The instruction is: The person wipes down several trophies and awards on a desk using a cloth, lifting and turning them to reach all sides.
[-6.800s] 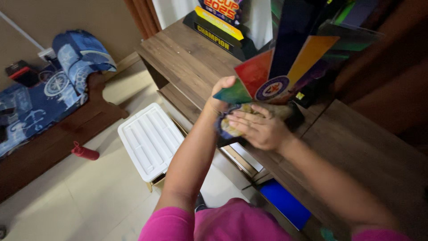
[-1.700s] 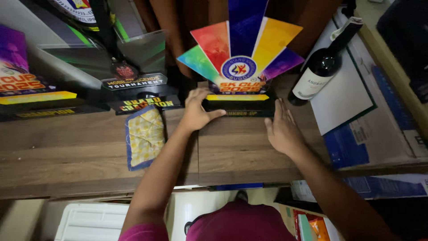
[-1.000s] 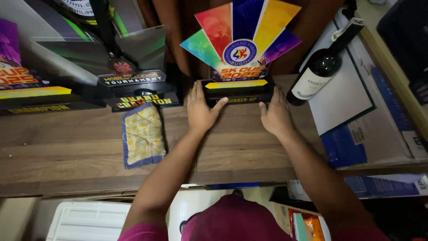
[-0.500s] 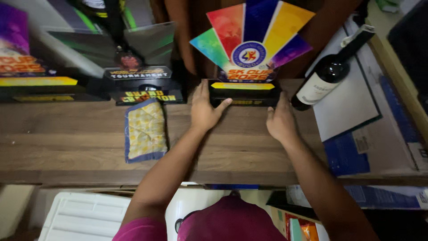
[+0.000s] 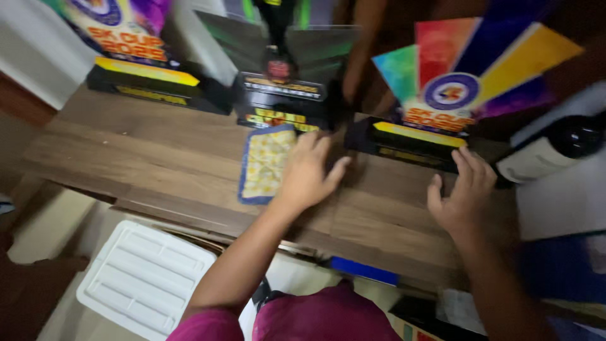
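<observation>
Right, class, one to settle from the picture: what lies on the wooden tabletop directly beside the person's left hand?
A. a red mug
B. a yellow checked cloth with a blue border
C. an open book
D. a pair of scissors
B: the yellow checked cloth with its blue border lies flat on the wooden tabletop, beside the left hand.

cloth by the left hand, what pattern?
Yellow-and-white checked cloth with a blue border, lying flat on the wooden shelf; head view.

The cloth is yellow checked with a blue border. The fan-shaped trophy shows green, red, blue, yellow and purple panels on a black base.
</observation>
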